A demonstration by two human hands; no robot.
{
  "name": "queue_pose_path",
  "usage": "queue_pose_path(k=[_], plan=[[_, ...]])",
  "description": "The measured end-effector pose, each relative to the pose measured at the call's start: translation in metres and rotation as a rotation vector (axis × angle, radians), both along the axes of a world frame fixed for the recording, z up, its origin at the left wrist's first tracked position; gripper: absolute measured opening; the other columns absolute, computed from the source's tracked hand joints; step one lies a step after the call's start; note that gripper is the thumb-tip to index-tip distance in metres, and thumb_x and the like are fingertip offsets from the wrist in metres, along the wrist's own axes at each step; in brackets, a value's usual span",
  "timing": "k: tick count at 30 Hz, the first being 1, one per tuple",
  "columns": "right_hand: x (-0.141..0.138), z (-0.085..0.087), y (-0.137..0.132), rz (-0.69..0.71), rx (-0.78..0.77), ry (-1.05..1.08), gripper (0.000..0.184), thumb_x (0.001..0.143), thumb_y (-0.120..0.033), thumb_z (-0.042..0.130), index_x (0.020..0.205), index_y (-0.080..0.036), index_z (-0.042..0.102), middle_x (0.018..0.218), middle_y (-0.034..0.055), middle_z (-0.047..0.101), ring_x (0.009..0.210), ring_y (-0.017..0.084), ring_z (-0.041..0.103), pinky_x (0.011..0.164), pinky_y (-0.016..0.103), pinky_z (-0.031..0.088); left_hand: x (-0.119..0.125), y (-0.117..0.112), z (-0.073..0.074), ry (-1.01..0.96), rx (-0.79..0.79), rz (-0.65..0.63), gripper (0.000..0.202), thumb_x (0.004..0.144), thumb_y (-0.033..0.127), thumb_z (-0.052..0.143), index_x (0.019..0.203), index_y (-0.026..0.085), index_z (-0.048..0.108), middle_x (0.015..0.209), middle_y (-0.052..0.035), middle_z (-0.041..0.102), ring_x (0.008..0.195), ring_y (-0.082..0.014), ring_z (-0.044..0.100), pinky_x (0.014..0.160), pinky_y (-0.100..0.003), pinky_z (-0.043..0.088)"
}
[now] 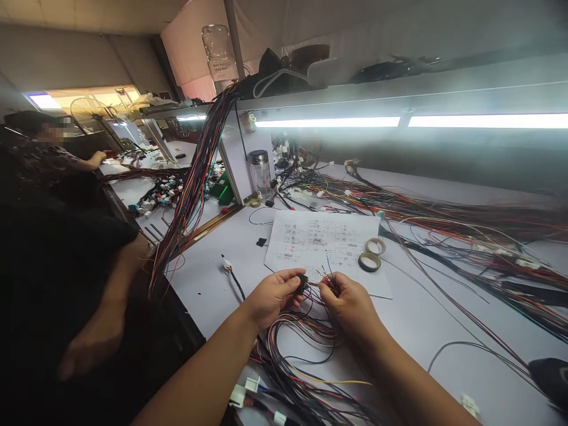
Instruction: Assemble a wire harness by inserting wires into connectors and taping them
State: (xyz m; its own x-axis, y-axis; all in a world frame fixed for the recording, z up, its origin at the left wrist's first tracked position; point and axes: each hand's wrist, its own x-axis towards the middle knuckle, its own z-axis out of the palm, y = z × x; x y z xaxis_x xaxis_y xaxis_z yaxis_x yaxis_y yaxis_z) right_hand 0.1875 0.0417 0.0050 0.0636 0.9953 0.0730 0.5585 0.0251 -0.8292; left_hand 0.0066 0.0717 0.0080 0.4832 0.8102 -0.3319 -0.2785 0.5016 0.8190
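Between the fingers of my left hand [277, 296] is a black connector [302, 284] with wires leaving it. Close beside it on the right, my right hand [350, 302] pinches several thin wires [328, 273], their loose ends pointing up. Below both hands a bundle of coloured wires [284, 337] curves across the table towards me. Behind the hands lies a printed wiring diagram [284, 231], partly covered by them. On its right edge rest a black tape roll [369, 262] and a paler tape roll [375, 246].
White connectors [238, 395] sit at the front left. A thick wire bundle [199, 171] hangs off the shelf, near a glass bottle [261, 177]. More wires [444, 219] stretch along the back and right. At far left, a co-worker [48, 148] reaches over another bench.
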Motion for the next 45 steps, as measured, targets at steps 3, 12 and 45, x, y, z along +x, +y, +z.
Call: queue_pose_path(k=[3,12,45], plan=[[-0.0010,-0.0023,-0.0011,-0.019,0.074,-0.040,0.017,0.080,-0.034,0.049,0.071,-0.020,0.056,0.065,0.0012,0.060,0.060,0.016,0.053,0.057,0.026,0.038,0.0011,-0.0001,0.0022,0.010,-0.010,-0.004,0.033,0.078,0.027,0.069,0.107,0.013,0.062,0.081,-0.0046,0.061,0.062,-0.0080,0.055,0.058,-0.021,0.042],[-0.0009,-0.0057,-0.0022,-0.035,0.127,-0.109,0.014,0.080,-0.032,0.049,0.077,-0.021,0.058,0.071,0.0020,0.064,0.065,0.017,0.057,0.060,0.027,0.040,0.0007,0.0008,0.0053,0.016,-0.055,-0.029,0.032,0.080,0.024,0.067,0.109,0.012,0.061,0.077,-0.0047,0.062,0.058,-0.0080,0.056,0.056,-0.020,0.043],[-0.0022,-0.0092,-0.0009,0.055,0.148,-0.036,0.023,0.090,-0.041,0.043,0.090,-0.021,0.056,0.085,0.0037,0.062,0.080,0.019,0.056,0.071,0.030,0.042,0.0082,-0.0031,0.0016,0.222,0.060,0.072,0.028,0.079,0.032,0.063,0.103,0.017,0.057,0.074,0.0008,0.056,0.056,-0.0080,0.057,0.057,-0.023,0.046]])
